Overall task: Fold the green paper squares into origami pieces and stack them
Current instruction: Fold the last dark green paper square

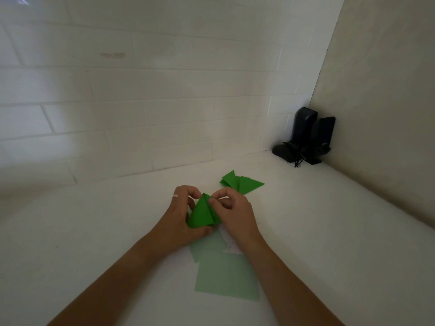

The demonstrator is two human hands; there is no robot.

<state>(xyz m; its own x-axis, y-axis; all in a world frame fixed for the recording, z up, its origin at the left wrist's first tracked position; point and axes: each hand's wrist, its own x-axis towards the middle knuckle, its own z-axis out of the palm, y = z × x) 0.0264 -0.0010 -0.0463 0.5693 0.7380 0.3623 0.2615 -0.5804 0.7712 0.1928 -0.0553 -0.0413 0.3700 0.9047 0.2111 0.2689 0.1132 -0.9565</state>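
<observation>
A bright green paper piece [201, 214], folded into a peaked triangular shape, is held just above the white surface between both hands. My left hand [181, 216] grips its left side and lower edge, a pale ring on one finger. My right hand [235, 211] pinches its right flap near the top. Behind them, a small pile of folded green pieces [240, 183] lies on the surface. Flat pale green paper squares [226, 274] lie overlapping under and between my forearms.
The white tabletop [106, 231] meets a white tiled wall [141, 102] at the back and a plain wall at the right. A pair of black speakers with cables [306, 137] stands in the back right corner.
</observation>
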